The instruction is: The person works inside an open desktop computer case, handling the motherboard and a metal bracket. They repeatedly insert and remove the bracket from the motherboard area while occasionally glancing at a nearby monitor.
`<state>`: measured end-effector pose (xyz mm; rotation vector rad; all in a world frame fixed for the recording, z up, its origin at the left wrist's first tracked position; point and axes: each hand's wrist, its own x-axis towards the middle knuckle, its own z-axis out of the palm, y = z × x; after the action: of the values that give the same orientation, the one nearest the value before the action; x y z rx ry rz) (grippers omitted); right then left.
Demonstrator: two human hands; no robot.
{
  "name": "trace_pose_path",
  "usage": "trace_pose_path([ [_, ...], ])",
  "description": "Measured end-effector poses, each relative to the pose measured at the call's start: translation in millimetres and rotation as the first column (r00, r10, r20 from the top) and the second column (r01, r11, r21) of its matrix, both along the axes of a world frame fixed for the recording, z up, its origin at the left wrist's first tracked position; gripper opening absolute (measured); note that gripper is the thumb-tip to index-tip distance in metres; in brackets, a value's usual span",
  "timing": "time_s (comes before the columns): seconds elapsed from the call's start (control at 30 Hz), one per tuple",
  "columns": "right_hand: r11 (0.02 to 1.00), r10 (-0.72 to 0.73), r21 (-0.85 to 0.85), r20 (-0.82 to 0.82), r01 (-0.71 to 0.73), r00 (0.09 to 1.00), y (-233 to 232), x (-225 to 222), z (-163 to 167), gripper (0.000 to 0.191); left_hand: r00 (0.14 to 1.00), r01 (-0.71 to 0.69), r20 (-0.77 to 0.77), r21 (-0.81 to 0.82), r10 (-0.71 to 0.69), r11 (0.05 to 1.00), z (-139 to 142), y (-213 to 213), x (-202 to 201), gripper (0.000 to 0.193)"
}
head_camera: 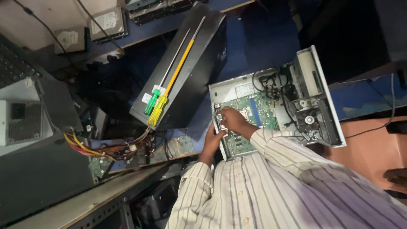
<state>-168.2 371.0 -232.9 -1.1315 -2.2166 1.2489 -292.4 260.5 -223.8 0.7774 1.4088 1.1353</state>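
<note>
My right hand (232,120) pinches a small part on the green motherboard (250,116), near the left edge of the open computer case (326,106). My left hand (210,142) closes its grip on that edge of the case, steadying it. The cover is off, with the board, black cables (271,82) and drive bay (307,76) exposed; the board sits in place. To the left, a yellow screwdriver (174,80) and a green screwdriver (163,82) lie on a black tower case (199,63). Loose wires (101,148) and hard drives (108,23) clutter the bench (38,21) beyond.

Both hands (224,127) inside open computer case (322,97)
</note>
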Motion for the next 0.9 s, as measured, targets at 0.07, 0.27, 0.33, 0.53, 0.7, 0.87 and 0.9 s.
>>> trace_pose_path([
  [0.07,0.999,0.007,0.044,0.066,-0.010,0.998,3,0,-2,0.040,0.999,0.008,0.039,0.008,-0.008,1.000,0,3,-1,0.059],
  [0.27,0.995,0.054,0.082,0.109,-0.063,0.993,10,0,-10,0.036,0.989,-0.122,0.080,-0.066,0.127,0.990,-8,5,4,0.051],
  [0.33,0.996,0.074,0.026,0.187,-0.080,0.979,9,-1,-9,0.036,0.990,-0.106,0.092,-0.051,0.111,0.993,-12,5,4,0.045],
  [0.53,0.992,0.071,0.090,0.156,-0.086,0.985,8,0,-3,0.036,0.988,-0.099,-0.121,0.017,0.100,0.995,-13,11,7,0.040],
  [0.7,0.990,0.093,0.098,0.128,-0.106,0.987,14,1,-6,0.037,0.978,-0.002,-0.207,-0.095,-0.018,0.995,-6,15,-1,0.044],
  [0.87,0.991,0.050,0.121,0.051,-0.056,0.997,12,1,-6,0.033,0.998,0.068,-0.012,0.008,-0.068,0.998,-2,24,-11,0.051],
  [0.9,0.995,0.029,0.098,0.015,-0.030,0.999,11,1,-6,0.034,0.998,0.034,0.063,-0.091,-0.028,0.995,-2,24,-13,0.053],
])
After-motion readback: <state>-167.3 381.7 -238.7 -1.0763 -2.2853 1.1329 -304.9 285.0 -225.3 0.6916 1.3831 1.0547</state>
